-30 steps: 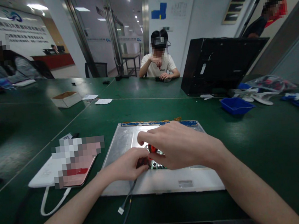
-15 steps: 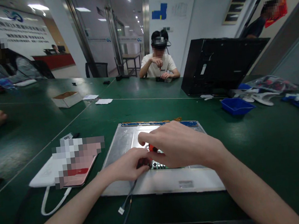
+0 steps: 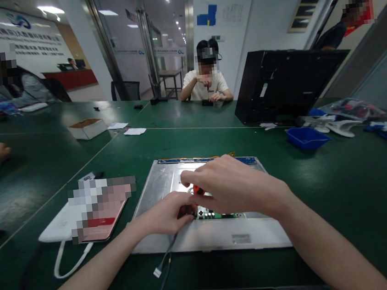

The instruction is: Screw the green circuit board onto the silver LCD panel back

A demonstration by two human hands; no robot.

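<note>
A silver metal panel (image 3: pixel 258 232) lies on the green table, a blue strip along its far edge. On it is a green circuit board (image 3: pixel 218 214), partly covered by my hands. My right hand (image 3: pixel 227 183) is closed around a red and black tool handle (image 3: pixel 198 190); the tool's lower part is hidden. Against the board's left end, my left hand (image 3: pixel 173 211) has its fingers pinched together; what they hold is hidden. Dark cables with a white connector (image 3: pixel 157 272) run from beneath my left hand over the panel's near edge.
Left of the panel lie a white power bank (image 3: pixel 58 224) with a cable and a pink phone (image 3: pixel 107 218). A white box (image 3: pixel 87 129), a blue tray (image 3: pixel 307 137) and a large black monitor casing (image 3: pixel 287 82) stand farther off. A person sits opposite; another person's hands are at left.
My right hand has shifted very slightly, and a little more of the green board shows below it. My left hand stays in place.
</note>
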